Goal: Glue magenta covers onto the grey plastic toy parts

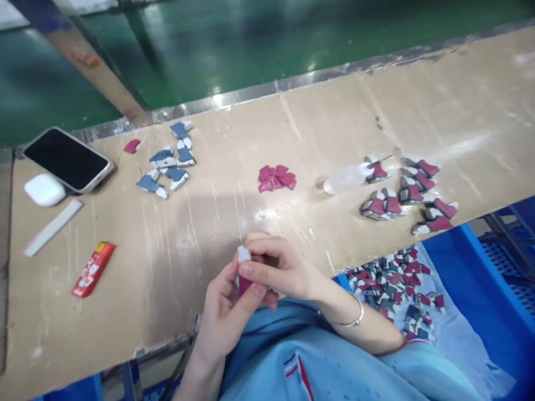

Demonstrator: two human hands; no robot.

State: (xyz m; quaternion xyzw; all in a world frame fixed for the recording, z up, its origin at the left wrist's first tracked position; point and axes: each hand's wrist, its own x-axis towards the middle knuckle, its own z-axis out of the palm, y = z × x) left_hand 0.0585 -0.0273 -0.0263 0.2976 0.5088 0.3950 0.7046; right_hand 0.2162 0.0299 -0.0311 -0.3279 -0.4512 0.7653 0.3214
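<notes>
A: ok so what step is this, anyone?

B: My guess: pressing or fitting. Both hands meet on one small crimson-and-pale-grey molded piece [243,255], to the left of the translucent white squeeze bottle [348,179] and closer to the person.

A: And the grip?

B: The left hand [225,313] has its fingers curled around the crimson part, thumb along the side. The right hand [290,270] pinches it up by the pale end. Can't tell if the two colours are bonded, fingers are covering the join.

A: Anything else around?

B: Left of the bottle on the tan, glue-streaked-looking surface [234,217] there's a little heap of plain crimson pieces [276,178], and way further left some blue-grey-and-white pieces [164,157]. Just right of the bottle, clusters of crimson, white and dark grey pieces [412,193].

A: So what would the next move need?

B: Imo a steady pinch and lined-up edges, with the pressure kept even. It's tiny, so it could twist or slip. Neither hand's on the bottle.
</notes>
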